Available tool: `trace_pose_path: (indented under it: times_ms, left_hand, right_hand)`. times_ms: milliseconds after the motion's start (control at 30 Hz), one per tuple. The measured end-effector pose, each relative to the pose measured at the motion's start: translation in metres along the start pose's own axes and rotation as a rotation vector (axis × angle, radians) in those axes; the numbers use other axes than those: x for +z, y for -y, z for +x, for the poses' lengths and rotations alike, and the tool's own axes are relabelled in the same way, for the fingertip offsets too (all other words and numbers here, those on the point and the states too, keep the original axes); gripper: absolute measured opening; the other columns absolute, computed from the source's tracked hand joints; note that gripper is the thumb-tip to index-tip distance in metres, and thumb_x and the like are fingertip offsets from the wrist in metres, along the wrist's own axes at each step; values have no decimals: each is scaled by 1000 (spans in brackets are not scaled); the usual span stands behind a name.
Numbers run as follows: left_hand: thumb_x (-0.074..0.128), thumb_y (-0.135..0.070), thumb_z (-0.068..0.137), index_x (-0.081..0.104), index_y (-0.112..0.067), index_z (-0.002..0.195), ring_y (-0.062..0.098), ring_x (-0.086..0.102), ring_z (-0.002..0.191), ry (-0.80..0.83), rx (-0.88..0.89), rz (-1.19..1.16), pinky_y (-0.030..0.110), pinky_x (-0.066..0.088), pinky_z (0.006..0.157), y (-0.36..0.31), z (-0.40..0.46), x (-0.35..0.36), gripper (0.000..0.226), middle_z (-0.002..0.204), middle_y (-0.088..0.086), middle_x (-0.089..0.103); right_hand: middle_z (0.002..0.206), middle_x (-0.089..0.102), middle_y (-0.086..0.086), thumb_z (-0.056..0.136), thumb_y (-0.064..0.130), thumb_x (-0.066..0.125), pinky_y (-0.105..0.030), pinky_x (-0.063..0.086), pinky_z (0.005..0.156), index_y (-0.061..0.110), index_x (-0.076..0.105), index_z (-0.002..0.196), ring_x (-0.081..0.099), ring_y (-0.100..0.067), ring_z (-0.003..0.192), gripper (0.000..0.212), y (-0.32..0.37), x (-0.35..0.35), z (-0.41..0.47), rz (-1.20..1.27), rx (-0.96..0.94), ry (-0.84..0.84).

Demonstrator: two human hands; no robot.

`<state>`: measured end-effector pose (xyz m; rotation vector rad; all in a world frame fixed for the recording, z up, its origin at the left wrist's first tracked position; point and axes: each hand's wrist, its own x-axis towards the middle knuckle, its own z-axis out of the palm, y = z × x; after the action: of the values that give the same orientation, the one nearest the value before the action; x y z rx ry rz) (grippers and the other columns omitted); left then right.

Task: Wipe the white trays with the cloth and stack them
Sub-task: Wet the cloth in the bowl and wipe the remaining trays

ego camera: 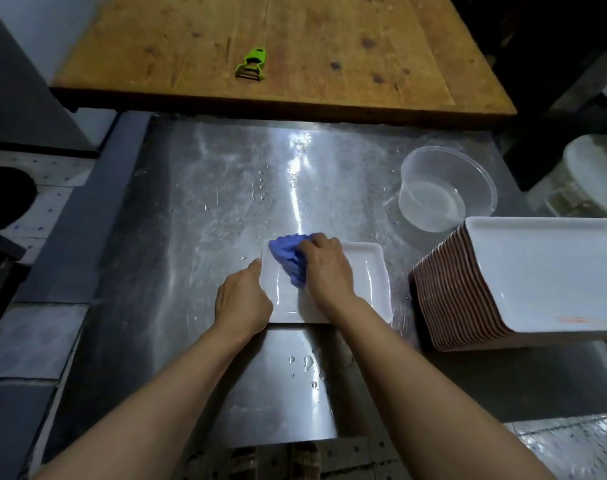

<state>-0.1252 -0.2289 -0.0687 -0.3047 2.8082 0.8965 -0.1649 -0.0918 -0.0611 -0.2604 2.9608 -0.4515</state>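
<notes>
Two hands on one white tray (357,282), mid-wipe, near the bench's front edge.

Right hand (324,268) grips the blue cloth (288,258) at the tray's far-left corner; left hand (243,299), fingers curled, steadies its left rim. Glossy and wet, long axis left-right; the stack (523,278) waits just rightward, nearer the right hand.

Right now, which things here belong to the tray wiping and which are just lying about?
In the job: white tray being wiped; blue cloth under the right hand; left hand steadying the tray's edge; tray stack.

Lying about: green peeler on the wooden board; clear plastic bowl.
</notes>
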Motion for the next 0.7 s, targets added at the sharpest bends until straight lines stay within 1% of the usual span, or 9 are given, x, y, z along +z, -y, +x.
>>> trace_pose_path:
  times_ms: [67, 133, 200, 267, 367, 467, 533, 600, 700]
  left_hand:
    - [46, 1, 81, 49, -14, 131, 32, 58, 91, -6, 3, 35, 31, 41, 71, 0, 1, 0, 52, 104, 13, 65]
    - [48, 0, 80, 53, -12, 122, 33, 57, 86, -11, 11, 34, 29, 37, 67, -1, 0, -1, 43, 98, 16, 65]
    - [50, -6, 83, 56, -10, 108, 33, 55, 80, -10, 25, 18, 29, 35, 65, -3, -1, -2, 26, 95, 17, 66]
    - [55, -12, 84, 56, -10, 102, 34, 57, 84, -9, 23, 7, 31, 39, 67, -5, -1, -3, 18, 97, 15, 67]
    - [55, -10, 84, 58, -12, 113, 36, 58, 92, 1, 13, 3, 31, 41, 71, -6, -2, -2, 30, 106, 15, 66]
    - [50, -2, 80, 56, -10, 115, 37, 57, 91, 1, 16, 20, 29, 37, 68, -7, -3, -3, 37, 106, 16, 65]
    - [47, 2, 76, 57, -10, 113, 38, 56, 90, -13, 21, 30, 29, 37, 68, -8, -4, -3, 39, 103, 16, 65]
    - [46, 2, 76, 56, -10, 113, 37, 56, 90, -19, 19, 37, 30, 38, 68, -8, -4, -2, 40, 102, 15, 65]
    - [46, 1, 77, 56, -10, 115, 38, 57, 91, -29, 19, 59, 32, 40, 70, -8, -4, -2, 40, 103, 16, 65]
  right_hand:
    - [134, 45, -1, 92, 26, 54, -31, 36, 93, 14, 57, 123, 37, -24, 119, 33, 9, 8, -1, 4, -117, 43]
    - [134, 47, 1, 93, 26, 52, -29, 30, 97, 16, 60, 121, 37, -24, 119, 31, 13, 15, -9, 39, -216, 64]
    - [132, 51, 0, 92, 22, 53, -29, 31, 96, 14, 64, 117, 39, -23, 118, 27, 13, 18, -24, 101, -263, 63]
    - [130, 53, -4, 88, 12, 54, -30, 35, 96, 9, 66, 112, 40, -24, 119, 27, 7, 18, -39, 158, -275, 91]
    - [127, 54, -5, 84, 6, 52, -34, 38, 96, 5, 68, 105, 44, -24, 120, 27, -10, 12, -60, 177, -205, 107]
    - [123, 56, -4, 84, 7, 52, -28, 37, 91, 6, 69, 102, 46, -24, 115, 25, -36, -1, -73, 149, -72, 60]
    - [125, 56, -4, 83, 6, 54, -28, 33, 89, 8, 68, 107, 46, -26, 114, 27, -55, -13, -78, 56, -32, 37]
    - [129, 51, -4, 81, 6, 54, -32, 32, 89, 12, 64, 113, 43, -26, 114, 33, -69, -22, -80, -79, -25, 47]
    - [130, 45, -7, 89, 10, 46, -35, 33, 86, 12, 58, 114, 38, -26, 115, 27, -69, -27, -82, -236, 6, 48]
